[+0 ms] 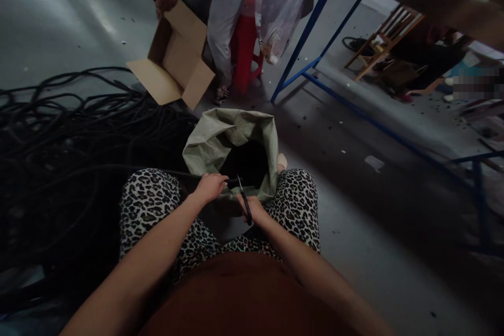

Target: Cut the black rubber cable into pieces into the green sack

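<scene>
Between my knees stands an open woven sack [202,144], its inside dark. My left hand [211,187] is closed around a black rubber hose or cable [179,172] that runs in from the pile on the left, its end over the sack's mouth. In my right hand [255,210] is a pair of scissors [245,203] with dark handles, the blades pointing up near the hose end. Whether the blades touch the hose I cannot tell. What lies deep in the sack is too dark to make out.
A large tangle of black hose [79,121] covers the floor at left. Ahead, another person holds an open cardboard box [177,58] beside a red stool [244,47]. A clear plastic bag [279,5] hangs by a blue-legged table [305,37] at right, with a wooden chair [388,37] beyond.
</scene>
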Motion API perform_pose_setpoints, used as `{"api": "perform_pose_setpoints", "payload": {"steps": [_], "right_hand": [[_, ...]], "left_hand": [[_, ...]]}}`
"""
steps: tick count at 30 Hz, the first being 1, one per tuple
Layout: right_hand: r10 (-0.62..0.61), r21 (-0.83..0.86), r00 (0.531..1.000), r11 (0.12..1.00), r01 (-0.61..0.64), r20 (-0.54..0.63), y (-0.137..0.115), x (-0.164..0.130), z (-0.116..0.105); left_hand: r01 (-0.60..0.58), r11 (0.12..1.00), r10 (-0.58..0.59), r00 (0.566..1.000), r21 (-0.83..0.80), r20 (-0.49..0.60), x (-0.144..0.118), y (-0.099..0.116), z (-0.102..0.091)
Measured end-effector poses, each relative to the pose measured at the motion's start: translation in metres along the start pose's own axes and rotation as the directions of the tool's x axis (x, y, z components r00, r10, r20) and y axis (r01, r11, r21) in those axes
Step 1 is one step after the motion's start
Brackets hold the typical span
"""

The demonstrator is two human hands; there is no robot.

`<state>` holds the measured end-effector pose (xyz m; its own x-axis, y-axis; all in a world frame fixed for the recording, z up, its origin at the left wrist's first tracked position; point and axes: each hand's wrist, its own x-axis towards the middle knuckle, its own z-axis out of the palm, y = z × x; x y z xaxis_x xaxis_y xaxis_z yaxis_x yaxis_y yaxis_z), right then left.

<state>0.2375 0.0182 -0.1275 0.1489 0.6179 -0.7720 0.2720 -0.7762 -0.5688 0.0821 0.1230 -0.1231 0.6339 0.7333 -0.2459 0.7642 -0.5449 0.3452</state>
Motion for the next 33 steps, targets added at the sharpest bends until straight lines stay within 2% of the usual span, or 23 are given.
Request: {"api": "perform_pose_setpoints", "payload": {"steps": [4, 11, 16, 19, 23, 27, 33], "right_hand": [[0.012, -0.024, 1.000, 1.000, -0.012, 0.011, 0.005, 0.001, 0.003], [0.042, 0.085, 0.999, 0.995, -0.043, 0.012, 0.010, 0.000, 0.001], [0.055, 0.191, 0.998, 0.980, -0.053, -0.007, 0.008, -0.003, -0.003], [0.017, 0.230, 0.999, 0.973, -0.009, -0.029, 0.005, -0.006, -0.007], [-0.055, 0.195, 0.998, 0.979, 0.059, -0.026, 0.004, -0.010, -0.011], [-0.135, 0.171, 0.990, 0.977, 0.126, 0.043, 0.007, -0.014, -0.010], [-0.141, 0.165, 0.986, 0.979, 0.124, 0.093, 0.005, -0.013, -0.008]], "left_hand": [[-0.008, 1.000, 0.008, 1.000, 0.022, 0.008, 0.000, -0.001, 0.003], [-0.002, 0.999, 0.001, 1.000, 0.051, 0.019, 0.000, 0.000, 0.003], [0.020, 1.000, -0.020, 0.999, -0.018, -0.046, 0.000, -0.002, -0.004], [0.032, 0.998, -0.039, 0.992, -0.061, -0.123, 0.000, -0.003, -0.011], [0.061, 0.997, -0.071, 0.974, -0.050, -0.214, -0.001, -0.005, -0.019], [0.070, 0.995, -0.085, 0.968, -0.072, -0.235, -0.002, -0.006, -0.019], [0.017, 0.995, -0.038, 0.973, -0.096, -0.226, -0.003, -0.003, -0.015]]}}
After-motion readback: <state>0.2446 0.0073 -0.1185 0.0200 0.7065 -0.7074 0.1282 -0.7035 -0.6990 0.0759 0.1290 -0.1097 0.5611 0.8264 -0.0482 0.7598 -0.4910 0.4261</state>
